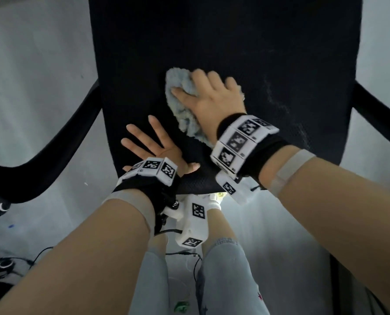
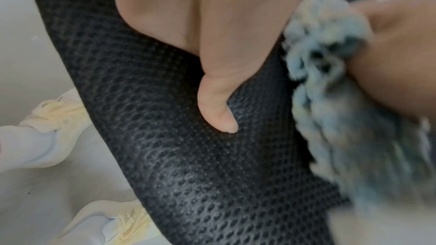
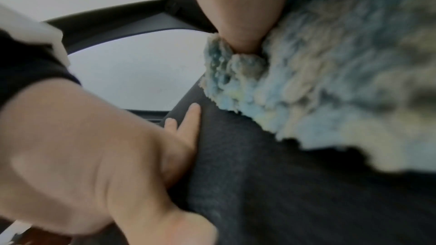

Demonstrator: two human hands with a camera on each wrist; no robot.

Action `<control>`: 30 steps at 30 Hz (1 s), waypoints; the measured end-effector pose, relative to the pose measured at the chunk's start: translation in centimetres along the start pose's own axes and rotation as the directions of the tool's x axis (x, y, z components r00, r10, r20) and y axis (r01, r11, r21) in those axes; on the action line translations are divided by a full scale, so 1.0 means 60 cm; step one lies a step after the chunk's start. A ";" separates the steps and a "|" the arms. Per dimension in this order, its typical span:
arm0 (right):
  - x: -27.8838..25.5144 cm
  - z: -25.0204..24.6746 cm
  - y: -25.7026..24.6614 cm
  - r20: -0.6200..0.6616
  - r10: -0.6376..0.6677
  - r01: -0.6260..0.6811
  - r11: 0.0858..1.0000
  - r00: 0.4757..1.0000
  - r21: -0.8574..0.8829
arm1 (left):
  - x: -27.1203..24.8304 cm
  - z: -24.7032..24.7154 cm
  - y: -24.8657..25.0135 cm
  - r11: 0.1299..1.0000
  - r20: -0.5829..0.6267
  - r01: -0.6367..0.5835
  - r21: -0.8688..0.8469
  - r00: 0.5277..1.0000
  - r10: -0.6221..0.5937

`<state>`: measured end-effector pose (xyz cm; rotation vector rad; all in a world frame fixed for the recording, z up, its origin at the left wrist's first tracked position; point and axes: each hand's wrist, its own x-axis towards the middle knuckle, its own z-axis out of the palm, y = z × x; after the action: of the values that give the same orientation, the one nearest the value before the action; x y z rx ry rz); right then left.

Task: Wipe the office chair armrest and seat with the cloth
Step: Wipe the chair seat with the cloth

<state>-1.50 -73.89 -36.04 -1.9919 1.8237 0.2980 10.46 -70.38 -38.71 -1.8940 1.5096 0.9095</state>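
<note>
The black mesh chair seat fills the head view. A fluffy pale blue cloth lies bunched on its middle. My right hand is on top of the cloth, fingers curled over it and thumb pressed into it. The right wrist view shows that thumb sunk into the cloth. My left hand lies flat on the seat's front left part, fingers spread, holding nothing. Its thumb rests on the mesh, just beside the cloth. Black armrests curve at the left and right.
Pale dusty streaks mark the seat to the right of the cloth. My legs and pale shoes stand against the seat's front edge. Cables and a small green scrap lie on the grey floor.
</note>
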 end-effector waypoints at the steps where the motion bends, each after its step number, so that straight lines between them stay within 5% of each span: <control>1: -0.020 0.007 0.025 0.060 0.051 -0.051 0.999 0.997 0.006 | -0.006 -0.002 0.003 1.000 -0.016 0.024 -0.017 1.000 -0.025; 4: -0.080 0.009 0.102 0.104 0.248 -0.251 0.968 0.963 0.016 | -0.009 -0.010 0.008 0.998 0.029 0.059 -0.004 0.998 -0.059; 7: -0.133 0.009 0.167 0.127 0.476 -0.487 0.869 0.870 0.080 | -0.018 -0.037 0.024 0.988 0.137 0.151 -0.018 0.979 -0.148; 10: -0.152 0.020 0.182 0.098 0.557 -0.565 0.818 0.825 0.110 | -0.029 -0.059 0.054 0.978 0.152 0.132 -0.163 0.983 -0.107; 13: -0.148 0.025 0.163 0.084 0.561 -0.567 0.813 0.824 0.133 | -0.024 -0.057 0.101 0.987 0.067 -0.080 -0.140 0.994 0.090; 15: -0.145 0.025 0.151 0.127 0.480 -0.495 0.855 0.868 0.153 | -0.017 -0.049 0.129 0.990 0.076 -0.133 -0.048 0.988 0.136; 19: -0.079 0.021 0.144 0.099 0.329 -0.340 0.934 0.939 0.114 | 0.003 -0.031 0.142 0.993 0.053 -0.117 0.005 0.992 0.117; 25: 0.071 -0.041 0.169 -0.052 0.444 -0.415 0.868 0.895 0.272 | -0.012 -0.007 0.166 0.991 -0.187 0.001 -0.137 0.982 -0.027; 27: 0.048 -0.035 0.157 -0.066 0.473 -0.438 0.853 0.878 0.282 | -0.014 -0.012 0.171 0.982 -0.166 -0.014 -0.188 0.986 -0.018; 30: -0.053 0.009 0.122 0.091 0.378 -0.388 0.900 0.921 0.197 | 0.001 -0.018 0.161 0.999 -0.037 -0.023 -0.041 0.999 0.021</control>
<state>-9.01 -71.16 -36.35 -1.4618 2.1117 0.2534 1.21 -73.36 -38.12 -1.9366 1.5471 0.9271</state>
